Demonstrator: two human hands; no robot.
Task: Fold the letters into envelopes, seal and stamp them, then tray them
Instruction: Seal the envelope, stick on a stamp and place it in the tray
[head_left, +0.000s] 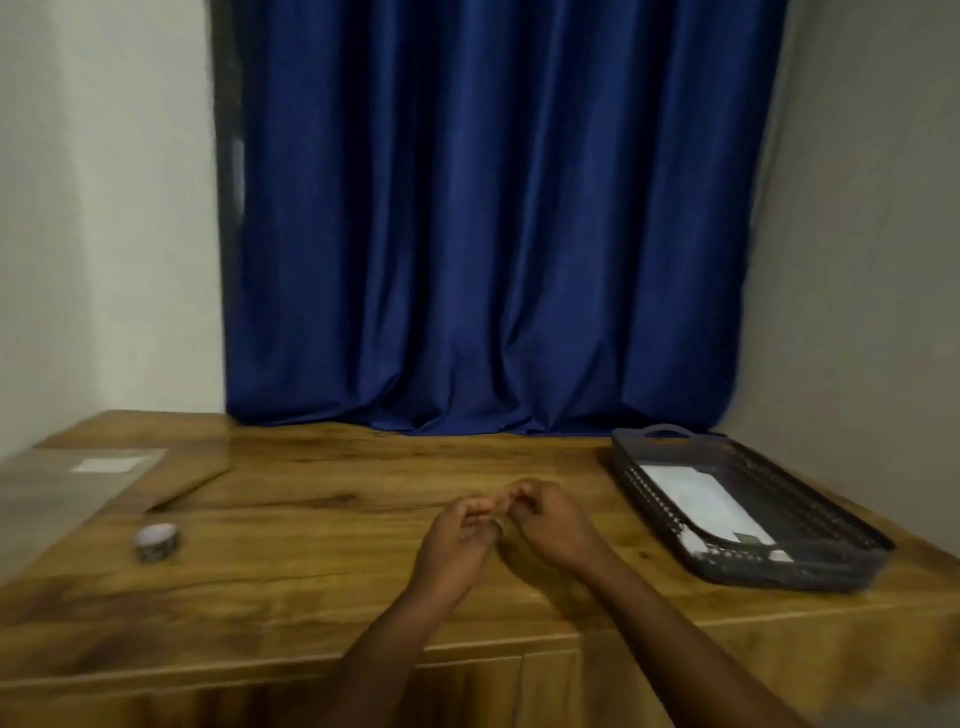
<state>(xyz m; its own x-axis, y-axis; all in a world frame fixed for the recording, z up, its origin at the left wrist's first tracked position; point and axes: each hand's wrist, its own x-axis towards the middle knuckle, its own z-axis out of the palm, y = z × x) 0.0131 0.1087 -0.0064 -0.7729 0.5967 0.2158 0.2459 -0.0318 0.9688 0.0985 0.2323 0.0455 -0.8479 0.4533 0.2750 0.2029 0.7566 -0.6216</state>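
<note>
Two hands meet mid-bench: left hand (462, 525) and right hand (545, 514), fingers curled, grip contents too blurred to tell. Envelope (701, 504) lies in tray (810, 499); tape roll (157, 541) far left. Advice: peel slowly, keep piece flat.

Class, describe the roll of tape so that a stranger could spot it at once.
Find the wooden table before the blue curtain. On its left side, nearer than the flat brown envelopes, stands a small roll of tape. It is the only round thing there.
</note>
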